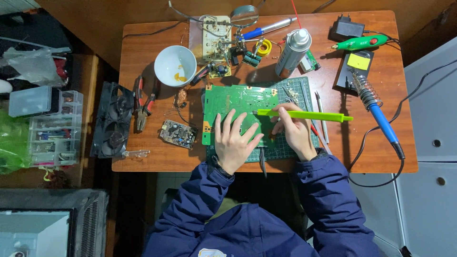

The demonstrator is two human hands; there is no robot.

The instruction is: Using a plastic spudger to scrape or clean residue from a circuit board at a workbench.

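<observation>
A large green circuit board (233, 102) lies on a dark green cutting mat (285, 147) in the middle of a wooden table (371, 152). My left hand (233, 140) rests flat on the board's near edge, fingers spread. My right hand (293, 131) grips a long lime-green tool (304, 115) held level, its left tip over the board's right part. Tweezers (291, 95) and thin metal tools (321, 112) lie on the mat beside that hand.
A blue-handled soldering iron (378, 114) sits on its stand at the right. A spray can (291, 52), white bowl (175, 65), small circuit boards (178, 134), pliers (143, 107) and a black fan (112, 121) surround the mat. Plastic drawers (52, 128) stand at the left.
</observation>
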